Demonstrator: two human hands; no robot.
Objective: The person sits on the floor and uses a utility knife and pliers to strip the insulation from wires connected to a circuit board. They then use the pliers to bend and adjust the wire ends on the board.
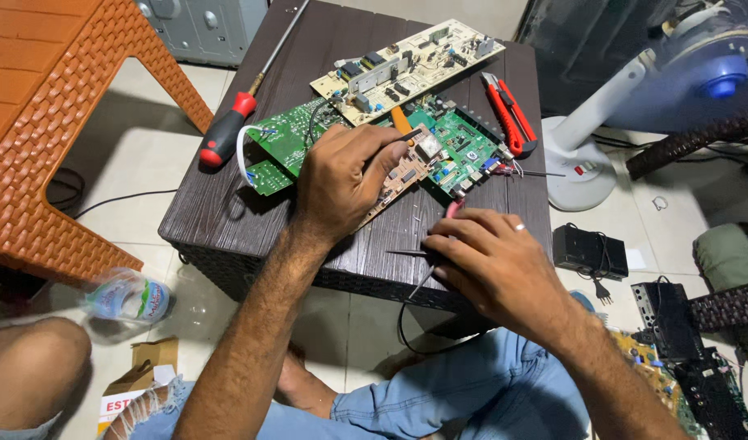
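My left hand [341,175] rests on a small brown circuit board [402,173] and grips it at the middle of the dark wooden table [219,212]. Under that board lie green circuit boards [455,143], one more at the left [280,143]. My right hand [484,261] is closed around thin metal probes or tweezers [411,257] near the table's front edge, a pink bit showing above the fingers. A cream circuit board [407,67] lies further back.
A red-and-black screwdriver [231,126] lies at the left, red pliers [508,114] at the right. An orange plastic stool [56,122], a plastic bottle [129,297], a fan base [582,155], a black adapter [590,248] and more boards [692,367] surround the table.
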